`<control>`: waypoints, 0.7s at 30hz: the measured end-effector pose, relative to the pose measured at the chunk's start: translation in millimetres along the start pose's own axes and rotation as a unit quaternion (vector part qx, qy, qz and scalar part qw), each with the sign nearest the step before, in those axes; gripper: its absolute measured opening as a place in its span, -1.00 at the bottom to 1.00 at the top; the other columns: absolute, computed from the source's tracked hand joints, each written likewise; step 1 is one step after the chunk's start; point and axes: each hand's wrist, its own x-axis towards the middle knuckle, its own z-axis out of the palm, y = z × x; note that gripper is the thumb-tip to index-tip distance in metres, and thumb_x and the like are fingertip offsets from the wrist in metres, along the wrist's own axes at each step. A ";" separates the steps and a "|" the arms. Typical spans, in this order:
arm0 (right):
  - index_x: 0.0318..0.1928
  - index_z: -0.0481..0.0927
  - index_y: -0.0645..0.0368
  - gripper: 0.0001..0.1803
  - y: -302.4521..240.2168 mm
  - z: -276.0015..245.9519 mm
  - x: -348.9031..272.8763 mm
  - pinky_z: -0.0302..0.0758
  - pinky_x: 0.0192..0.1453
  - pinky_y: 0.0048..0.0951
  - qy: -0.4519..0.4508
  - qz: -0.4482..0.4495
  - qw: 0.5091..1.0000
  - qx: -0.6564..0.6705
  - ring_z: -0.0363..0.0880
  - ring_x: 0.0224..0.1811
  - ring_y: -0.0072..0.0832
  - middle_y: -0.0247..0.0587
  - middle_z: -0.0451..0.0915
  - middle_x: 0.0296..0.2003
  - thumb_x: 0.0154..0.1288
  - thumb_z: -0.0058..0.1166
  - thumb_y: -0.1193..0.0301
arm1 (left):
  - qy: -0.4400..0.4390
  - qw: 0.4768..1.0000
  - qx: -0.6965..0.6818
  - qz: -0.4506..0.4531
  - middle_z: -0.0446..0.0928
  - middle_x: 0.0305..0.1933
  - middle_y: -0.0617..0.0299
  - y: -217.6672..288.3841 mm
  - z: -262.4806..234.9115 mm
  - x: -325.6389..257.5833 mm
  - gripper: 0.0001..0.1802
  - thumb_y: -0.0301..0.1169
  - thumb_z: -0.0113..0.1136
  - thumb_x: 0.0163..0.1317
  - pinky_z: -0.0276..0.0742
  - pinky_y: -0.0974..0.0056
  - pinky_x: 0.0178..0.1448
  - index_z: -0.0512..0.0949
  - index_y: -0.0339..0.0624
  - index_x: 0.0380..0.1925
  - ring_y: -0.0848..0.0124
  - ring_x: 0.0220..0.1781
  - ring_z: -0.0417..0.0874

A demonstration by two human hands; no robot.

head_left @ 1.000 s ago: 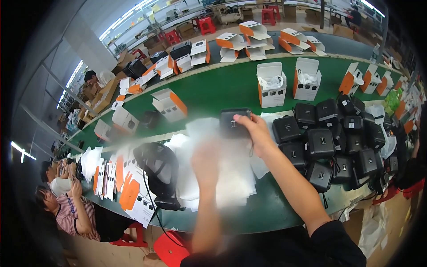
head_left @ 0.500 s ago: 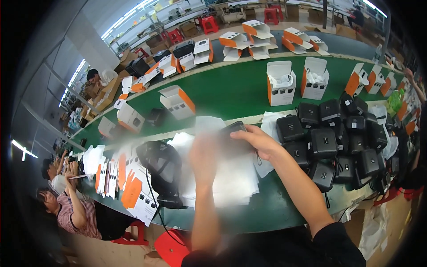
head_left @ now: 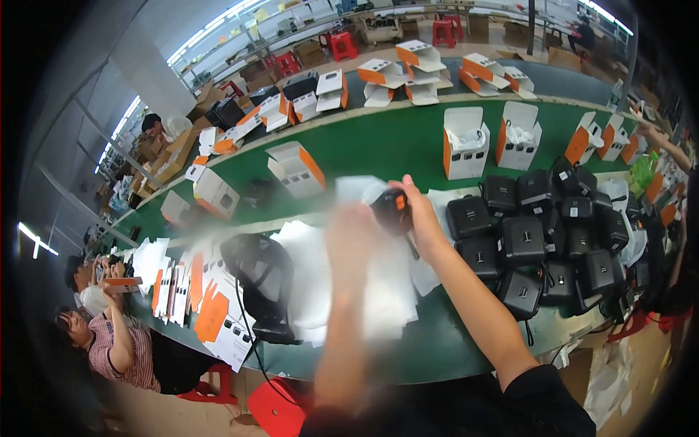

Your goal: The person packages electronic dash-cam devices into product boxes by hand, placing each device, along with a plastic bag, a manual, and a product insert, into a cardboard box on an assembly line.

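My right hand (head_left: 416, 218) grips a black boxy device (head_left: 390, 211), with an orange patch showing on its end. Close against the device's left side is my left hand (head_left: 353, 237), so blurred that its fingers cannot be made out. A translucent white sheet or bag (head_left: 358, 189) shows just above that hand; whether it is held I cannot tell. Below both hands lies a stack of white sheets (head_left: 320, 280) on the green table. Several black boxy devices (head_left: 523, 237), some with wrist straps, are heaped to the right of my right forearm.
Open white-and-orange cartons (head_left: 466, 149) stand on the green belt beyond. A black curved object with a cable (head_left: 262, 291) lies left of the stack, beside flat printed cartons (head_left: 215, 313). A red stool (head_left: 275, 411) is below the table edge. Co-workers (head_left: 120, 342) sit at the left.
My right hand has tilted up and turned the device, bringing its orange patch into view. My left hand has shifted slightly right and up. The view has moved a little.
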 end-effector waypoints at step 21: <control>0.19 0.52 0.31 -0.52 -84.8 23.2 -41.6 0.51 0.17 -0.47 0.046 -0.310 0.946 -0.083 0.60 0.03 -0.54 -0.23 0.65 0.01 0.32 0.35 0.46 | 0.418 0.898 0.136 -0.032 0.40 0.33 -0.11 -44.0 -95.7 166.6 -0.38 -0.16 0.29 0.34 0.35 -0.04 0.35 0.38 -0.34 0.24 -0.02 0.33 0.45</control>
